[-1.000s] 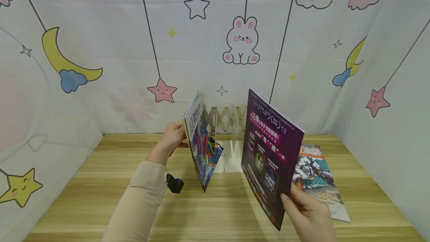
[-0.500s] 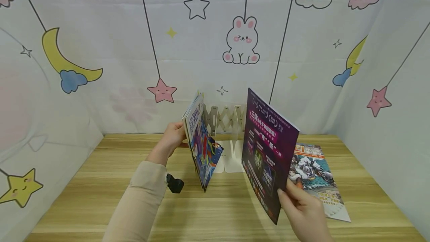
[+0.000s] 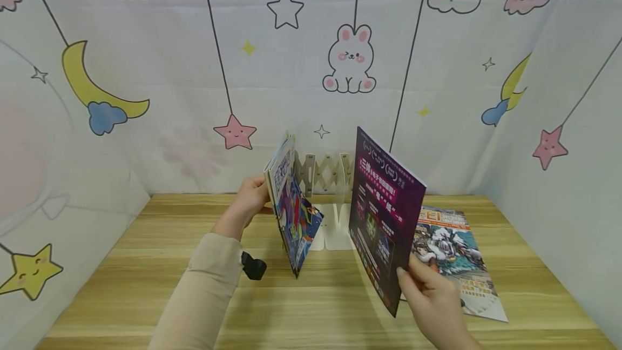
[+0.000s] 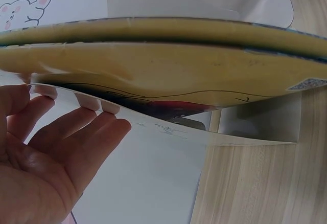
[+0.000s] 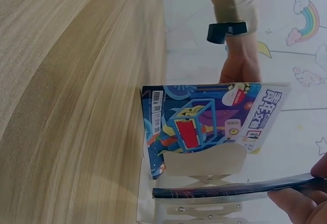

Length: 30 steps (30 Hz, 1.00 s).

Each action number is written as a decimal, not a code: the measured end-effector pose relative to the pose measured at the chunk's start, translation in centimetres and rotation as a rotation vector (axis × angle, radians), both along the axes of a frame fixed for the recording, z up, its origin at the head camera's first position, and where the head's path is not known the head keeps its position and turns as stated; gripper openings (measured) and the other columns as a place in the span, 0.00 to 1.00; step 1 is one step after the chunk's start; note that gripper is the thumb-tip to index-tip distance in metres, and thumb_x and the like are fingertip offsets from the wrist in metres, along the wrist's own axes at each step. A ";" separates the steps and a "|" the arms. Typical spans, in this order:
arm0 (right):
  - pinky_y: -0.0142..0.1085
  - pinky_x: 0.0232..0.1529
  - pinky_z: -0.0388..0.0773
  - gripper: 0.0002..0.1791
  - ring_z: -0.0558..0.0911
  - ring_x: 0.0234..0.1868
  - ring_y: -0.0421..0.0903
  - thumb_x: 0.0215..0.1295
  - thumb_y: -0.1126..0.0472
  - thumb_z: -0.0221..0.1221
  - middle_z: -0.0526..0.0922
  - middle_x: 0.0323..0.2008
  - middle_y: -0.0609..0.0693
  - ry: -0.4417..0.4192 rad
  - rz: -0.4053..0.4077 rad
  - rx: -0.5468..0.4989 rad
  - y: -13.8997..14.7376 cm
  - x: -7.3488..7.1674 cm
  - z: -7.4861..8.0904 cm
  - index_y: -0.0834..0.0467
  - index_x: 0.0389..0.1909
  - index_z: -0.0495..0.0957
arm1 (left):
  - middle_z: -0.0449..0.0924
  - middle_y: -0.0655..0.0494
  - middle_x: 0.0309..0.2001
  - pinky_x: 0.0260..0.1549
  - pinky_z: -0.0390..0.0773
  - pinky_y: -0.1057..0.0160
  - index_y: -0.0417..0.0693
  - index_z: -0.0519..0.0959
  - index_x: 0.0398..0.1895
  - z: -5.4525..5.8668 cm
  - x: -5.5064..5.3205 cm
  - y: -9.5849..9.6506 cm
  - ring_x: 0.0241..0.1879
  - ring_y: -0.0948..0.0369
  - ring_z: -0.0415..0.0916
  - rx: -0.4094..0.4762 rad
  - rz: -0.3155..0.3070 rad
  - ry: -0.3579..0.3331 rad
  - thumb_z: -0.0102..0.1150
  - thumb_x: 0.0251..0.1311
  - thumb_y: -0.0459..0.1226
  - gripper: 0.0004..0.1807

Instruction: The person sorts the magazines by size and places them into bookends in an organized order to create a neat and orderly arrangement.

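Observation:
My right hand (image 3: 432, 298) pinches the near edge of a dark purple magazine (image 3: 384, 215), held upright with its far edge among the panels of a white metal bookend (image 3: 304, 169) with a lattice back. Several upright magazines (image 3: 291, 193) stand on the bookend's left side; the front one has a colourful cover. Behind them is my left hand (image 3: 249, 199). In the left wrist view its gently bent fingers (image 4: 110, 132) touch a thin, curved white panel (image 4: 245, 138) beside the magazines. Edge-on, the purple magazine (image 5: 219, 190) stands beside a wavy-topped panel (image 5: 204, 161) in the right wrist view.
Another magazine (image 3: 454, 258) lies flat on the wooden table (image 3: 146, 285), right of the purple one. A white curtain (image 3: 194, 69) printed with bunnies, stars and moons surrounds the table. A black wrist camera (image 3: 254, 266) sits on the left wrist.
My right hand has shifted left and slightly up with the purple magazine, whose near edge has swung left and uncovers more of the flat magazine. My left hand has not visibly moved.

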State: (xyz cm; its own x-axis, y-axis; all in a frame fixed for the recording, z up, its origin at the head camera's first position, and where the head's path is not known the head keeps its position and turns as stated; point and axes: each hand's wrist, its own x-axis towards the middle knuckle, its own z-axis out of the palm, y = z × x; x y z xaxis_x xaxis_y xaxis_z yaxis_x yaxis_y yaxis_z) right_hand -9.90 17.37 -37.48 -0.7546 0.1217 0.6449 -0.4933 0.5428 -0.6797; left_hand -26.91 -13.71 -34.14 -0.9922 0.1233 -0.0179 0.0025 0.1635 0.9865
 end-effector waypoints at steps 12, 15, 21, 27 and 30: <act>0.19 0.24 0.77 0.21 0.80 0.38 0.24 0.54 0.80 0.59 0.83 0.43 0.61 0.014 0.055 -0.052 -0.7 -0.8 -0.5 0.67 0.50 0.79 | 0.67 0.60 0.16 0.40 0.82 0.52 0.49 0.69 0.20 0.0 -0.1 0.0 0.35 0.62 0.79 -0.009 0.011 -0.012 0.47 0.67 0.53 0.23; 0.18 0.24 0.76 0.21 0.80 0.38 0.24 0.53 0.80 0.60 0.83 0.42 0.60 0.029 0.033 -0.040 -0.9 -1.0 -0.6 0.66 0.49 0.80 | 0.67 0.60 0.17 0.40 0.82 0.52 0.49 0.68 0.21 0.0 -0.1 0.0 0.38 0.61 0.78 -0.021 0.019 -0.014 0.47 0.67 0.55 0.23; 0.18 0.23 0.75 0.20 0.80 0.34 0.24 0.54 0.79 0.60 0.83 0.43 0.59 0.013 0.038 -0.050 -1.2 -1.4 -0.7 0.66 0.50 0.79 | 0.68 0.59 0.17 0.40 0.82 0.52 0.48 0.70 0.22 -0.1 -0.3 0.0 0.38 0.61 0.79 -0.017 0.014 -0.014 0.47 0.67 0.55 0.22; 0.21 0.06 0.58 0.21 0.65 0.08 0.27 0.57 0.77 0.59 0.84 0.41 0.60 0.015 0.063 -0.055 -1.4 -1.8 -0.9 0.62 0.53 0.78 | 0.67 0.60 0.17 0.40 0.82 0.53 0.49 0.70 0.22 -0.1 -0.2 -0.1 0.38 0.61 0.78 -0.022 0.009 -0.004 0.46 0.67 0.55 0.23; 0.22 0.06 0.57 0.22 0.65 0.08 0.26 0.58 0.76 0.59 0.85 0.40 0.58 0.017 0.048 -0.042 -1.4 -2.0 -1.0 0.60 0.53 0.78 | 0.67 0.60 0.16 0.39 0.82 0.53 0.49 0.70 0.21 -0.2 -0.3 -0.1 0.37 0.61 0.79 -0.011 0.010 -0.007 0.47 0.67 0.54 0.22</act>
